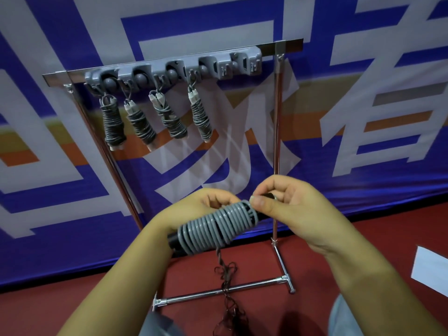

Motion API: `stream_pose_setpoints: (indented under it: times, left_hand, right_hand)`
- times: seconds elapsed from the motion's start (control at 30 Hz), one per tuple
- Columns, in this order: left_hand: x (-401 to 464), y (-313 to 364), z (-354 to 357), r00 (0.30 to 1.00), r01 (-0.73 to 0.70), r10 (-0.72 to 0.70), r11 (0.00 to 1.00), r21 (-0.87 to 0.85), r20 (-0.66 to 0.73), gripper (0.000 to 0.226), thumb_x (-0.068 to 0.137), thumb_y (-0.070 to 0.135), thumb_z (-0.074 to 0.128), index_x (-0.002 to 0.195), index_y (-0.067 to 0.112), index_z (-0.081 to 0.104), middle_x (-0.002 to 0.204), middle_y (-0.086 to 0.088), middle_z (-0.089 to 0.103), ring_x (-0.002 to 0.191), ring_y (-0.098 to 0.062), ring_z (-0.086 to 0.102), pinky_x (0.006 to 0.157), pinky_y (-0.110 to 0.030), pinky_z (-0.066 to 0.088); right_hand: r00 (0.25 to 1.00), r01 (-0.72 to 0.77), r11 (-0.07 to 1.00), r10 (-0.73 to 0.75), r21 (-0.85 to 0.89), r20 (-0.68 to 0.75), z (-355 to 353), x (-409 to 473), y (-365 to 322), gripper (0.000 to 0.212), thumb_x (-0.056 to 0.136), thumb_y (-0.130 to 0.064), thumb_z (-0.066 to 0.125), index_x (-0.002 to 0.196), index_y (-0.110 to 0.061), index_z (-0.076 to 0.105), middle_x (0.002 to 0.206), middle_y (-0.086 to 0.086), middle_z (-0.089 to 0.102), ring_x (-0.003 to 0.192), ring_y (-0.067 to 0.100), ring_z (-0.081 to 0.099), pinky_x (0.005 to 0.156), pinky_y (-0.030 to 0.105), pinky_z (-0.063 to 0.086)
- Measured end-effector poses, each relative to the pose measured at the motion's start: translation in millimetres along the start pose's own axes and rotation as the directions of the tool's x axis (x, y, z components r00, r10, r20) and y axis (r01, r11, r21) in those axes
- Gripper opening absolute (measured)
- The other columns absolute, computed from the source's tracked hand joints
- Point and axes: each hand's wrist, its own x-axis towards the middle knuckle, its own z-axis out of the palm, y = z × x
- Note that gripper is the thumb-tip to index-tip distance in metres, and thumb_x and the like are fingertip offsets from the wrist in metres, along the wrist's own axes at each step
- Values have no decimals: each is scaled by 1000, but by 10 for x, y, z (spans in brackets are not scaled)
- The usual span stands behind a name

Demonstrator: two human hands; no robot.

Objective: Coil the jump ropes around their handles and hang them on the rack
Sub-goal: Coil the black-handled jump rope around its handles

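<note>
left hand (194,209) curled around the black handles (173,241) of a grey jump rope (218,226), held in mid-air before the rack (276,132). right hand (288,204) pinches the rope's end at the coil's upper end. a thin dark cord (226,275) dangles below toward the red floor (339,238). beyond, four coiled ropes (157,117) hang from the rack's grey hook bar (174,69), against a blue banner (72,214).

Looks like a sports hall or gym. Red sports floor (242,270), big blue-and-white printed banner (72,180) (large characters, orange stripe) as a backdrop, and a chrome freestanding rack (276,141) with coiled jump ropes (155,117) hung from grey clips (174,69).
</note>
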Motion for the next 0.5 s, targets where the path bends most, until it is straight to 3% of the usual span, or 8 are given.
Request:
stream_pose_setpoints:
  times: [0.1, 0.17, 0.27, 0.4, 0.5]
  left_hand:
    - [12, -95, -3, 995, -94, 93, 995, 31, 48, 18, 75, 18, 76, 92, 11, 73, 83, -1, 72, 75, -12, 67, 72, -25, 54]
    - [22, -83, 26, 996, -81, 77, 994, 77, 51, 16, 74, 12, 74, 90, 15, 73, 84, -2, 71, 79, -16, 66, 77, -29, 53]
    - [23, -110, 60, 996, -84, 83, 992, 92, 16, 18, 76, 12, 65, 91, 16, 73, 88, -9, 68, 86, -26, 63, 84, -39, 50]
    - [-28, -165, 85, 997, -64, 65, 998, 5, -29, 23, 76, 16, 61, 96, 13, 71, 97, -16, 65, 95, -32, 60, 90, -45, 46]
    - [-69, -155, 100, 994, -94, 96, 994, 49, -46, 16, 82, 14, 65, 98, 14, 71, 98, -11, 68, 97, -28, 63, 91, -39, 51]
  right_hand:
    - [986, -22, 990, 45, -140, 160, -24, -20, -30, 22, 63, -36, 74, 79, -21, 70, 71, 2, 69, 67, 9, 64, 66, 21, 50]
    - [975, -27, 971, 78, -239, 209, -14, -24, -39, 21, 65, -33, 78, 80, -20, 71, 64, -5, 66, 59, 2, 59, 57, 17, 45]
    - [986, -28, 937, 82, -348, 143, -16, 15, -6, 16, 69, -24, 81, 79, -17, 71, 60, -8, 63, 55, -2, 56, 55, 17, 43]
    - [988, -44, 917, 98, -397, 117, -49, 55, 6, 18, 67, -28, 82, 76, -18, 71, 59, -4, 62, 56, 3, 55, 56, 21, 44]
    - [988, -44, 894, 106, -446, 115, -66, 81, -38, 22, 66, -31, 83, 77, -18, 71, 61, -4, 64, 57, 2, 57, 55, 18, 44]
